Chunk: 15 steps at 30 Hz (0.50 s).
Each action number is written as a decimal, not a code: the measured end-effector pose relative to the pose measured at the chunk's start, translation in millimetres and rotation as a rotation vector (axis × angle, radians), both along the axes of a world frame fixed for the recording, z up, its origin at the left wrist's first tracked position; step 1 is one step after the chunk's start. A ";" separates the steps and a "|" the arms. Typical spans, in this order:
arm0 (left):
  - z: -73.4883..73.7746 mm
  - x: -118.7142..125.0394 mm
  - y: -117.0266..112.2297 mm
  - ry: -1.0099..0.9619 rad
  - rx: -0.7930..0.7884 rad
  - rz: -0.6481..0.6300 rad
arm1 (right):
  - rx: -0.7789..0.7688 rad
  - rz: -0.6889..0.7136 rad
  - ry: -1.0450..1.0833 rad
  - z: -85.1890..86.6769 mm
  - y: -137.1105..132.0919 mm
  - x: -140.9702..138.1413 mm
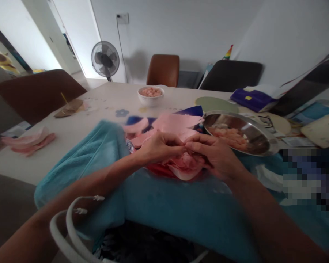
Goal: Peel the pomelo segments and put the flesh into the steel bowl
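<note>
My left hand [160, 146] and my right hand [214, 153] meet fingertip to fingertip over a heap of pink peelings or shells [185, 164] lying on a red sheet on a teal towel [104, 153]. Both hands have their fingers curled and pinched together on a small item between them; what it is cannot be made out. A steel bowl [259, 146] with pale orange pieces sits just right of my right hand. Pink paper sheets [175, 122] lie just beyond my hands.
A white bowl [150, 96] with pinkish food stands mid-table. Pink scraps [29, 140] lie at the left edge. Books and papers [253, 98] crowd the right side. Chairs surround the table; a fan [105, 58] stands behind. White looped handles [68, 230] sit at my lap.
</note>
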<state>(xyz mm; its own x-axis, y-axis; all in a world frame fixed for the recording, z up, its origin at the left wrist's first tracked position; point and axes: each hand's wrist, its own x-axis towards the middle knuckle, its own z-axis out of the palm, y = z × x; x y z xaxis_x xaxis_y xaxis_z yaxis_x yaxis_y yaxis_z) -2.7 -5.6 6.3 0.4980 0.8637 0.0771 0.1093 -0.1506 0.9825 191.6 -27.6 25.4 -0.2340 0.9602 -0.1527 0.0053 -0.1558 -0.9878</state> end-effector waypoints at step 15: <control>7.2 -0.8 2.4 -0.092 -0.095 0.119 | 0.036 -0.117 0.036 5.1 0.8 -1.2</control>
<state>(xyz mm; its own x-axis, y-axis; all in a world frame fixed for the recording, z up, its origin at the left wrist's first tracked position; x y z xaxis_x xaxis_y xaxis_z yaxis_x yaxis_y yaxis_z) -3.5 -3.2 13.6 0.3860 0.9219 0.0333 0.0295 -0.0485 0.9984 190.4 -26.8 30.5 -0.1250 0.9859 -0.1110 -0.0463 -0.1175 -0.9920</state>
